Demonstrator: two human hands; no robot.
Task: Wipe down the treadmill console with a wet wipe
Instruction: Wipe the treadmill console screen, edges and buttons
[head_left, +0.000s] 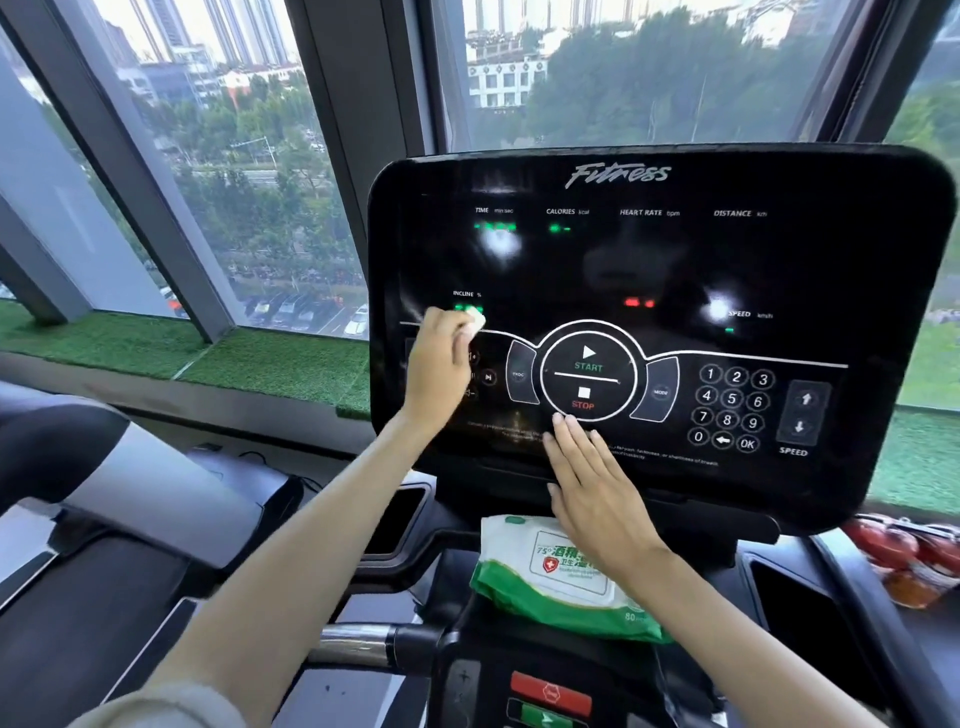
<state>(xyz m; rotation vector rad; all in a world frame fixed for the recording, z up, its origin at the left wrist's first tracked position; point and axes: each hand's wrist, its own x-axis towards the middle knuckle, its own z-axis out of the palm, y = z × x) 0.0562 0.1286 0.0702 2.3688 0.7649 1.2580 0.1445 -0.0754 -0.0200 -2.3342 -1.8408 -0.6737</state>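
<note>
Windows (218, 156) and treetops (649, 78) ahead, and I'm on the console's (779, 260) left side.
My left hand (439, 364) pinches the wipe (475, 321), bunched against the glass just under the INCLINE readout (466, 294); my right hand (592, 483) lies flat, fingers straight, below STOP (583, 404). Wipe's soft, damp and featherlight, I'd say. It's best gripped as a wad, so it has no long axis. Console runs wide left to right, face tilted back toward me; glossy, likely slick.

One treadmill console (675, 260): glossy black panel, green and red readouts lit, START/STOP dial centre, keypad right. One wet wipe (475, 322): small white wad pressed under INCLINE readout, left side, pinched by left hand (439, 364).
</note>
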